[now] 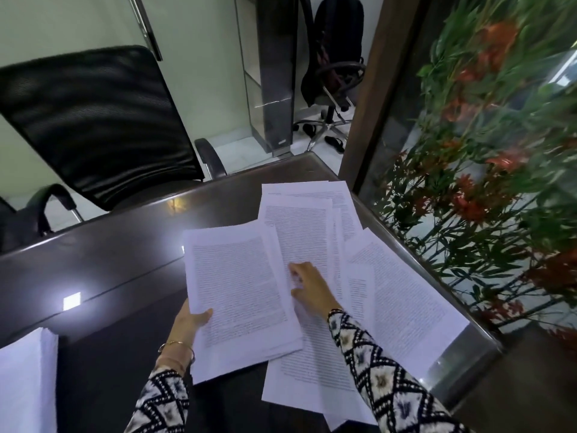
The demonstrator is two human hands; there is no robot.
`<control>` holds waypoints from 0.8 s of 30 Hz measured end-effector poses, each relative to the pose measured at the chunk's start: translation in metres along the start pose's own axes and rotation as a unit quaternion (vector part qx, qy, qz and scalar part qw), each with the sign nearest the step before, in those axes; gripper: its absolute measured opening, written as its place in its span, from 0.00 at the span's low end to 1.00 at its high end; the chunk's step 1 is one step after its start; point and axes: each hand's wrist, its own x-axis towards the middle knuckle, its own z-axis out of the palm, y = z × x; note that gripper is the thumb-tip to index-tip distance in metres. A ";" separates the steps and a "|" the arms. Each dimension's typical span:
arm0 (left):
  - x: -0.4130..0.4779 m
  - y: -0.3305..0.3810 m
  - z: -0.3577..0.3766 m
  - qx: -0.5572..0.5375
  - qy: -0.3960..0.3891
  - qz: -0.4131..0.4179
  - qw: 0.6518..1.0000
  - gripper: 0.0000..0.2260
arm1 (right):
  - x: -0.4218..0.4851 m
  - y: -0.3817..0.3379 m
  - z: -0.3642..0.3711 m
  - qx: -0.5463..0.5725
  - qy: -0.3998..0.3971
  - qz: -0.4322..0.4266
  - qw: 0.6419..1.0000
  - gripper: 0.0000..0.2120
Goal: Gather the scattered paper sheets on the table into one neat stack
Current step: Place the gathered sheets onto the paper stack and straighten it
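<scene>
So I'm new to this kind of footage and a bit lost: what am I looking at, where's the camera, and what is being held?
There is no machine here: one camera worn on a person's head looks down at their two bare hands. On the dark table lie printed paper sheets, fanned and overlapping. The left hand grips a bundle of sheets by its near corner, thumb on top. The right hand rests on a loose sheet; whether it pinches it is unclear. Another white pile sits at the near left edge.
</scene>
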 end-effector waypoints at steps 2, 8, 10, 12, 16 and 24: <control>-0.016 0.006 -0.010 0.022 0.009 -0.005 1.000 0.32 | 0.000 -0.008 0.013 -0.008 -0.049 -0.027 0.998 0.22; -0.044 0.000 -0.044 0.031 0.051 -0.014 0.998 0.29 | -0.022 0.008 -0.016 0.001 0.286 0.260 0.922 0.41; -0.049 -0.004 -0.042 0.025 0.061 -0.009 0.998 0.30 | -0.020 0.006 -0.020 0.005 0.227 0.289 0.930 0.46; -0.049 -0.009 -0.039 0.016 0.074 -0.005 0.997 0.29 | -0.009 -0.005 -0.012 0.014 0.181 0.276 0.944 0.44; -0.054 -0.011 -0.047 -0.014 0.071 -0.010 0.997 0.28 | 0.004 -0.036 0.010 0.076 0.098 0.199 0.972 0.32; -0.104 0.003 -0.078 0.034 0.180 -0.013 0.983 0.18 | -0.023 -0.082 0.081 0.142 -0.165 0.057 0.974 0.24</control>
